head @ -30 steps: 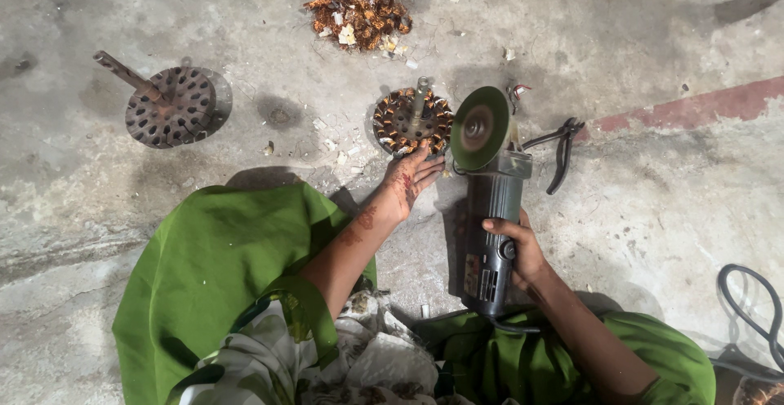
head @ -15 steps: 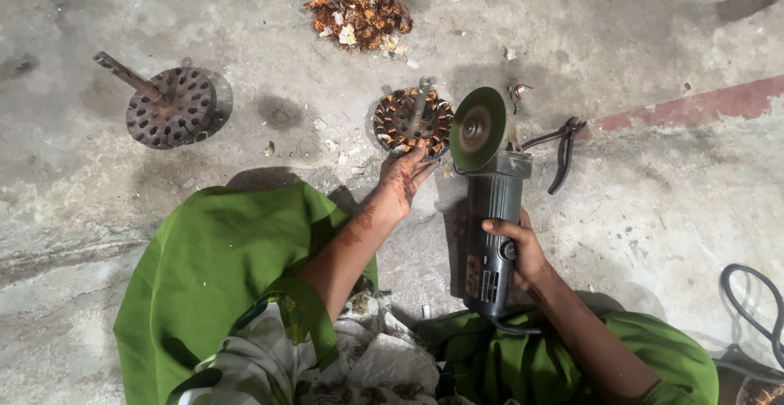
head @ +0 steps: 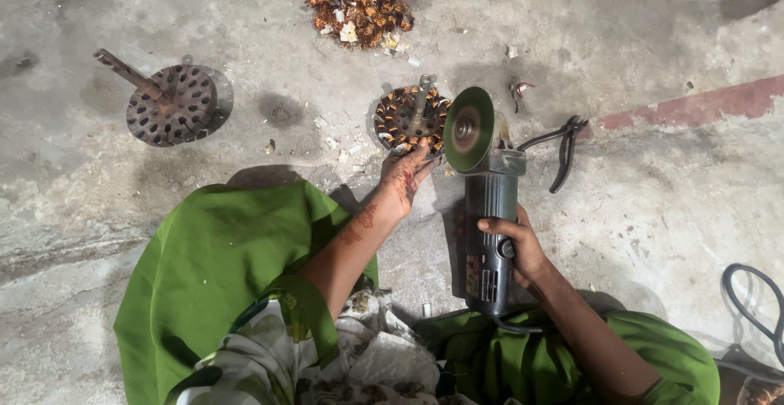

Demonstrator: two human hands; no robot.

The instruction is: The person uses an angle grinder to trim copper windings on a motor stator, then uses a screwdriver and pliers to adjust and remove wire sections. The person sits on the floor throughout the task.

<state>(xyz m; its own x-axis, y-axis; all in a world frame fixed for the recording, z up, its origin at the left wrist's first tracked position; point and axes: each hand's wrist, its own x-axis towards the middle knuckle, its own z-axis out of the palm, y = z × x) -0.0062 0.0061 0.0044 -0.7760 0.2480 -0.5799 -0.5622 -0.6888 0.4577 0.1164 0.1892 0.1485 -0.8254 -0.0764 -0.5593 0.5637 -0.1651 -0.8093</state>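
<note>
A bare metal core (head: 171, 104) with a rod is lying on the floor (head: 98, 233) at ten o'clock, well apart. The left hand (head: 402, 180) is pressing fingers (head: 421, 157) together on the near rim of the copper-wound motor piece (head: 410, 119) at twelve o'clock — likely to keep it from sliding. The right hand (head: 516, 246) is wrapping tight around the grinder (head: 487, 209) body, its disc (head: 467, 129) standing just beside the piece — pliers (head: 560, 150) are lying at one o'clock.

Copper-wound motor stator (head: 411, 119) flat on concrete, shaft up; grey angle grinder (head: 485, 209) beside it, disc on edge.
</note>
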